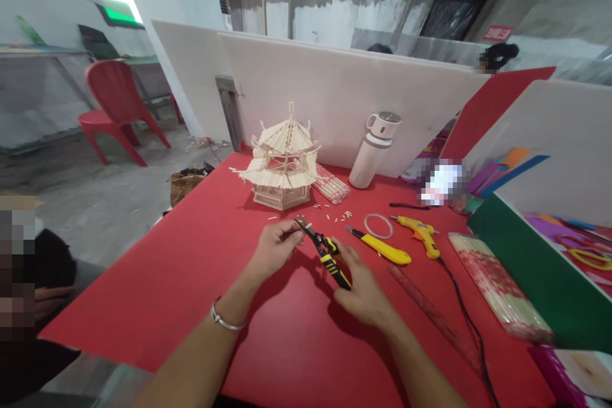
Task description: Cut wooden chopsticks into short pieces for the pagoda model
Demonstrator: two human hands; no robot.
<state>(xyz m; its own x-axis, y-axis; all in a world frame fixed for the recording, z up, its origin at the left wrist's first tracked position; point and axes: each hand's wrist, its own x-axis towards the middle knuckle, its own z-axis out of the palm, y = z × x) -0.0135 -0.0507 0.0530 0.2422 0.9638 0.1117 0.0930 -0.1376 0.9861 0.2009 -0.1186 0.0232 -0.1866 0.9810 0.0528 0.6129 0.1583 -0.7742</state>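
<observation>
My right hand (pixel 359 287) is wrapped around the black-and-yellow handles of a pair of pliers (pixel 335 268), whose dark jaws point up and left. The fingertips of my left hand (pixel 277 245) are pinched together at the jaws. A small pale piece of wooden stick (pixel 308 226) shows there, mostly hidden by fingers and metal. Beyond my hands stands a pavilion model (pixel 283 169) built of thin wooden sticks, with a tiered roof. Short cut stick pieces (pixel 347 214) lie scattered on the red tabletop (pixel 191 268) between the model and the pliers.
Right of the pliers lie a yellow utility knife (pixel 387 248), a clear ring (pixel 378 225), a yellow glue gun (pixel 421 233) with a black cord, and a ruler (pixel 430 309). Packed sticks (pixel 497 284) lie farther right. A white bottle (pixel 370 156) stands behind. A person (pixel 43 268) sits at left.
</observation>
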